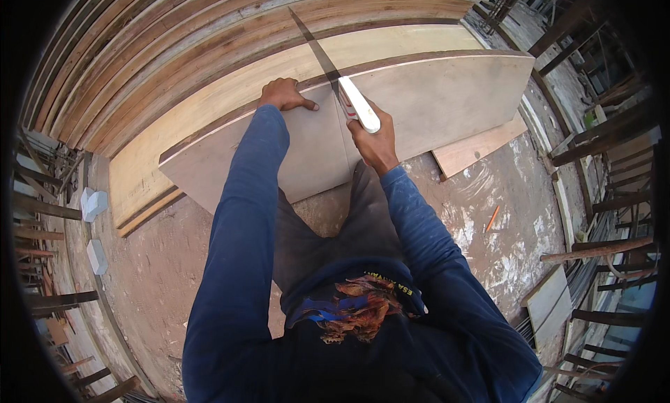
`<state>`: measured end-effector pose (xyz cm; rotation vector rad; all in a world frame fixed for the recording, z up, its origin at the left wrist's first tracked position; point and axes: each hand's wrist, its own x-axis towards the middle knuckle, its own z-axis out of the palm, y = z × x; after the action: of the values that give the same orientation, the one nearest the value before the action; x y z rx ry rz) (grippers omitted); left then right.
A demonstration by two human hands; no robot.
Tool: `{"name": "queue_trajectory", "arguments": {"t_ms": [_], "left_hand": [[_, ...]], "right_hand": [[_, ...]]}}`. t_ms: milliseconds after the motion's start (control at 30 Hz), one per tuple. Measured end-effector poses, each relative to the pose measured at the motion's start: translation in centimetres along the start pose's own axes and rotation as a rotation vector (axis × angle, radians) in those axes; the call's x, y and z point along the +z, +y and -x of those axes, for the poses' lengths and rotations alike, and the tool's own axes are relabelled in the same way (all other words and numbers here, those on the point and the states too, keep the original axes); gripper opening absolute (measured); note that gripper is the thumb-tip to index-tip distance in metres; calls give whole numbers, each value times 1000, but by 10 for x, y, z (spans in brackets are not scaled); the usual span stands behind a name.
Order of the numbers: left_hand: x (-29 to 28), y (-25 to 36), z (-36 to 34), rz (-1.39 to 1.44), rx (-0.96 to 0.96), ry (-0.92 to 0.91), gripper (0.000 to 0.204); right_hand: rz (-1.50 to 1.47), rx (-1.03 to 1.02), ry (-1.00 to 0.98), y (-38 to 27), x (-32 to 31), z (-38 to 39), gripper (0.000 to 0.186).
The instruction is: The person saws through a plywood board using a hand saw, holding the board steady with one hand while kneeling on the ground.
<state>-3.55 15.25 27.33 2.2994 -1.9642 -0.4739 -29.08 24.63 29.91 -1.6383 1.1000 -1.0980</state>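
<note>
A long greyish wooden board (447, 89) lies across in front of me, a thin line marked over its width. My right hand (377, 139) grips the white handle of a handsaw (324, 60). Its blade points away and to the left, crossing the board's far edge close to that line. My left hand (286, 96) rests on the board left of the blade, fingers over the far edge and thumb stretched along the top face. Beneath the board is a pale yellowish plank (143, 169). My right fingertips are partly hidden by the handle.
Long timber planks (174, 40) are stacked beyond the board. A smaller wood piece (481, 146) sticks out under its right end. An orange pencil-like stick (493, 219) lies on the dusty floor. White blocks (93, 203) sit at left; posts and a loose panel (548, 305) stand right.
</note>
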Motion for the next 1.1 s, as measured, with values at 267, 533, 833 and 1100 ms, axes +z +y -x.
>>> {"name": "queue_trajectory", "arguments": {"t_ms": [267,533,833,1100], "left_hand": [[-15,-29,6,31,-65,-39,101],[-14,7,20,-32,-7,24,89],[-12,-15,20,-17,-51,-23,96],[-7,-32,1,5,-55,-41,97]], "right_hand": [[38,146,-46,6,-74,208,47],[15,-189,96,6,18,-27,42],[50,-35,-13,7,-53,173,48],[34,-11,31,28,-2,73,50]]}}
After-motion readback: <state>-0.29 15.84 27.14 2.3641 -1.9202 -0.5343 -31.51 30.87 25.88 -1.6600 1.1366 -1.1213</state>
